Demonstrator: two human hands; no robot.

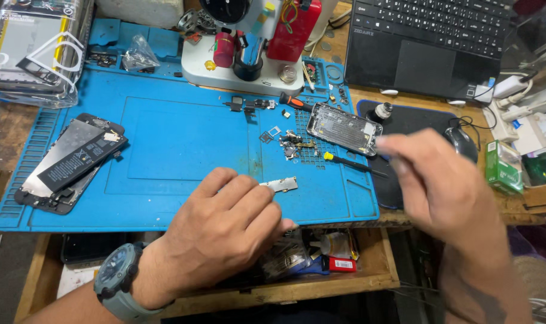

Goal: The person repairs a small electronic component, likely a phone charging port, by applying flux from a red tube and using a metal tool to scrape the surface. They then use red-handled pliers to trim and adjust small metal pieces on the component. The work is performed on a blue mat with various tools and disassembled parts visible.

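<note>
Left hand fingers pinch the small metal board, long axis left-right, just right of fingertips; right hand hovers farther right, blurred, grip unclear.

A black laptop sits upper right, a battery on an opened phone at left, a green box far right.
</note>
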